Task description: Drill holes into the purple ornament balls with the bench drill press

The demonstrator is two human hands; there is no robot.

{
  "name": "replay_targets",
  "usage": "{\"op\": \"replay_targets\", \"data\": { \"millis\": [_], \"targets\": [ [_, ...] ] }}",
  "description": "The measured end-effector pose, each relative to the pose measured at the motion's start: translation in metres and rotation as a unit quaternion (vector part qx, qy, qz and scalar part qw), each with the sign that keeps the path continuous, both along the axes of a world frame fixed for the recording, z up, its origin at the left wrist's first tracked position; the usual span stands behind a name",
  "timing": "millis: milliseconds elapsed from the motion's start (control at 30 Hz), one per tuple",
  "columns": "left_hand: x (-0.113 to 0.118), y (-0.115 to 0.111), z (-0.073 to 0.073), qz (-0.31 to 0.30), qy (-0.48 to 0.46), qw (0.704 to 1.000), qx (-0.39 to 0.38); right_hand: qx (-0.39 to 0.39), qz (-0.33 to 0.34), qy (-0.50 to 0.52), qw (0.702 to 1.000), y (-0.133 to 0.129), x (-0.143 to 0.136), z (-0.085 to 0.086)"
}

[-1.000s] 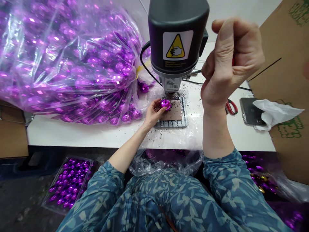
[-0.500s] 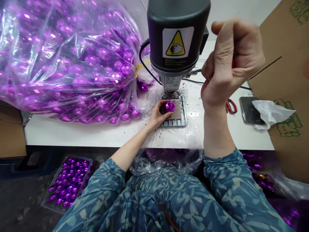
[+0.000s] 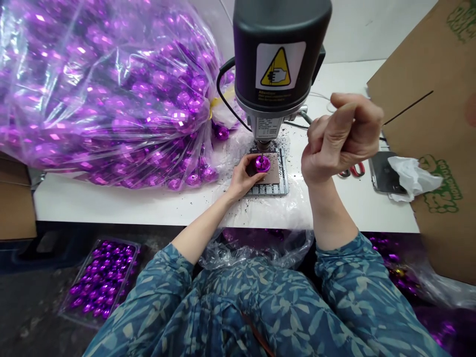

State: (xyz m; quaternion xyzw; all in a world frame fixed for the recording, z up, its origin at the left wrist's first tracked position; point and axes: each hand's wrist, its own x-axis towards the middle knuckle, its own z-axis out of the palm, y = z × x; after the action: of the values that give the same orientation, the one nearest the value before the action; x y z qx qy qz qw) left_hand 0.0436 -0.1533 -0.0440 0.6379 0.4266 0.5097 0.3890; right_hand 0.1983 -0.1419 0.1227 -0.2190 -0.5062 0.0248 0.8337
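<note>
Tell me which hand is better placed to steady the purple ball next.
Left, most likely: the left hand has its grip on the purple ball over the brown pad, while the right hand is raised at the lever.

You are in a workshop: on your flat white workbench [image 3: 111, 208] stands a black-and-silver drill press [image 3: 282, 27] with a yellow triangular warning label [image 3: 275, 69], dark shavings [image 3: 240, 146] are strewn round its slotted grey metal base [image 3: 275, 190], and a bulging clear plastic sack [image 3: 122, 99] of shiny purple faceted balls [image 3: 178, 117] lies alongside.
</note>
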Motion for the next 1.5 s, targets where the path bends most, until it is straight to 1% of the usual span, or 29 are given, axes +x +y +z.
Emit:
{"op": "replay_targets", "data": {
  "millis": [167,233,267,333,400,500,567,633,667,700,733,767,833,867,900,933,967,1000,1033,1067,1100,1133,1167,1200,1233,1300,1367,1433,1500],
  "targets": [
    [-0.001,0.0,0.0,-0.002,-0.001,1.0,0.008,-0.018,-0.008,-0.023,1.0,0.006,0.01,-0.024],
    [-0.002,0.0,0.0,0.003,0.005,1.0,0.009,-0.024,-0.002,-0.029,0.999,0.006,0.01,-0.026],
    [-0.002,0.0,0.0,0.004,0.007,1.0,0.01,-0.025,0.0,-0.024,0.999,0.006,0.008,-0.022],
    [-0.001,0.0,-0.001,0.003,0.013,1.0,0.011,-0.027,-0.003,0.001,1.0,0.005,0.004,-0.006],
    [0.0,0.001,-0.003,0.004,0.016,1.0,0.01,-0.032,-0.003,0.016,0.999,0.005,0.0,0.018],
    [0.002,-0.001,-0.002,0.033,0.022,0.999,0.002,-0.058,0.065,0.018,0.996,0.011,-0.001,0.055],
    [-0.002,-0.009,0.006,0.071,0.035,0.997,0.004,-0.099,0.094,0.012,0.991,0.015,0.002,0.071],
    [-0.01,-0.028,0.023,0.086,0.064,0.994,0.019,-0.129,0.097,0.002,0.987,0.018,0.004,0.077],
    [-0.016,-0.041,0.034,0.071,0.083,0.994,0.028,-0.135,0.091,-0.004,0.987,0.02,0.005,0.077],
    [-0.022,-0.056,0.045,0.034,0.104,0.993,0.033,-0.139,0.085,-0.012,0.987,0.021,0.006,0.076],
    [-0.029,-0.072,0.057,-0.024,0.125,0.991,0.031,-0.136,0.074,-0.017,0.988,0.022,0.006,0.074],
    [-0.035,-0.088,0.067,-0.101,0.148,0.984,0.021,-0.128,0.063,-0.021,0.99,0.023,0.005,0.072],
    [-0.044,-0.117,0.084,-0.249,0.215,0.944,-0.015,-0.097,0.045,-0.017,0.994,0.025,0.004,0.068],
    [-0.049,-0.127,0.09,-0.304,0.25,0.919,-0.032,-0.08,0.04,-0.013,0.996,0.026,0.003,0.067],
    [-0.053,-0.133,0.094,-0.343,0.277,0.896,-0.046,-0.065,0.037,-0.011,0.997,0.026,0.003,0.066],
    [-0.057,-0.133,0.097,-0.367,0.289,0.883,-0.054,-0.059,0.036,-0.012,0.998,0.027,0.003,0.066],
    [-0.062,-0.128,0.099,-0.373,0.285,0.881,-0.057,-0.062,0.034,-0.014,0.997,0.026,0.004,0.065],
    [-0.067,-0.116,0.1,-0.358,0.267,0.893,-0.054,-0.071,0.031,-0.017,0.997,0.026,0.004,0.065],
    [-0.073,-0.099,0.101,-0.32,0.244,0.914,-0.046,-0.082,0.029,-0.023,0.996,0.025,0.004,0.065],
    [-0.077,-0.078,0.101,-0.254,0.223,0.941,-0.032,-0.088,0.027,-0.025,0.995,0.024,0.005,0.066],
    [-0.081,-0.052,0.099,-0.165,0.211,0.963,-0.013,-0.085,0.026,-0.023,0.996,0.024,0.005,0.065],
    [-0.084,-0.024,0.097,-0.063,0.21,0.976,0.006,-0.077,0.029,-0.02,0.996,0.024,0.005,0.065],
    [-0.085,0.005,0.093,0.022,0.222,0.975,0.018,-0.065,0.036,-0.018,0.997,0.025,0.005,0.065],
    [-0.084,0.033,0.087,0.083,0.247,0.965,0.02,-0.05,0.045,-0.012,0.998,0.027,0.004,0.064],
    [-0.081,0.059,0.08,0.126,0.277,0.952,0.01,-0.034,0.054,-0.005,0.998,0.029,0.004,0.064],
    [-0.074,0.103,0.063,0.168,0.323,0.931,-0.029,-0.017,0.071,0.0,0.997,0.031,0.004,0.063],
    [-0.069,0.129,0.047,0.19,0.324,0.924,-0.062,-0.009,0.075,0.003,0.997,0.032,0.004,0.063],
    [-0.069,0.139,0.038,0.196,0.3,0.931,-0.065,-0.019,0.076,0.002,0.997,0.03,0.004,0.064],
    [-0.074,0.132,0.037,0.19,0.278,0.94,-0.045,-0.034,0.072,0.001,0.997,0.026,0.003,0.065]
  ]
}}
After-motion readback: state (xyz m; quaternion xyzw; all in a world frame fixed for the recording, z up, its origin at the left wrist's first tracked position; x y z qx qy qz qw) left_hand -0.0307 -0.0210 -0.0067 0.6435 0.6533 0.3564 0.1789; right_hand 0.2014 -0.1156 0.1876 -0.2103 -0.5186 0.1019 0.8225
